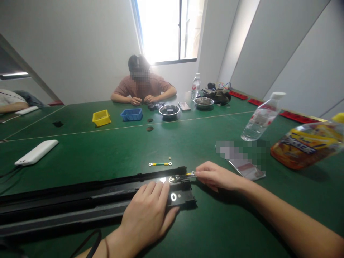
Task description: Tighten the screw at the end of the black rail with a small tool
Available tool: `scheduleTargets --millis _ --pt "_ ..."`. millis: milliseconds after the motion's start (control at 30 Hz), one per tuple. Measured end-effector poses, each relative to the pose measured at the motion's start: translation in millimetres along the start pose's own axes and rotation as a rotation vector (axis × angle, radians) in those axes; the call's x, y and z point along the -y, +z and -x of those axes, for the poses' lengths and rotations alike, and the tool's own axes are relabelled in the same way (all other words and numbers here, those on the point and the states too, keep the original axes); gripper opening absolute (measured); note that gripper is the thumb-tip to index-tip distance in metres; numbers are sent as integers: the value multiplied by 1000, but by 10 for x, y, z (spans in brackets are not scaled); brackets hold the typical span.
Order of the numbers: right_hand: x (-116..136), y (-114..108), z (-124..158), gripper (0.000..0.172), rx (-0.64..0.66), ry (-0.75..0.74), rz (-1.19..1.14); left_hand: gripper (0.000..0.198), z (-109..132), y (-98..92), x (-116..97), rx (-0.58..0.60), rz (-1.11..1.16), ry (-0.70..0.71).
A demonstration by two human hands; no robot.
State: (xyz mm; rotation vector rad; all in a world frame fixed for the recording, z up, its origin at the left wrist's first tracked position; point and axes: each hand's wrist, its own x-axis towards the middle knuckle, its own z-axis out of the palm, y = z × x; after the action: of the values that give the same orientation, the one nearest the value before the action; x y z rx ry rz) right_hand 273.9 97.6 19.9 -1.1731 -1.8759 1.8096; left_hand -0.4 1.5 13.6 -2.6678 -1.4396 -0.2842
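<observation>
A long black metal rail [80, 202] lies across the green table [204, 143] in front of me. My left hand [147, 215] rests flat on its right end, fingers stretched out and together. My right hand [215, 176] pinches a small yellow-tipped wire terminal [190, 173] at the rail's end, beside a shiny screw spot [172, 179]. Just beyond the rail lie a short green wire with ring ends [160, 164] and a tiny washer [170, 157].
A white power bank [36, 152] lies at left. A water bottle [260, 120] and an orange snack bag [306, 145] lie at right. Farther off are a yellow bin [101, 118], a blue bin [131, 114] and a metal bowl [169, 111], with a seated person [143, 87] behind them.
</observation>
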Motion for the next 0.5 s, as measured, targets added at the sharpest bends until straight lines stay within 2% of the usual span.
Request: scheduleTargets --millis 133,233,367,500 --pt "-2 10 0 42 -15 9 9 43 -55 -96 -2 34 122 -32" --pt "-7 16 0 40 -20 9 12 42 -99 -255 15 33 280 -28" --pt "-21 19 -2 40 -29 4 28 35 -75 -634 4 -52 570 18" --pt "-35 16 -7 40 -27 -16 29 31 17 -1075 -128 -92 1027 -11"
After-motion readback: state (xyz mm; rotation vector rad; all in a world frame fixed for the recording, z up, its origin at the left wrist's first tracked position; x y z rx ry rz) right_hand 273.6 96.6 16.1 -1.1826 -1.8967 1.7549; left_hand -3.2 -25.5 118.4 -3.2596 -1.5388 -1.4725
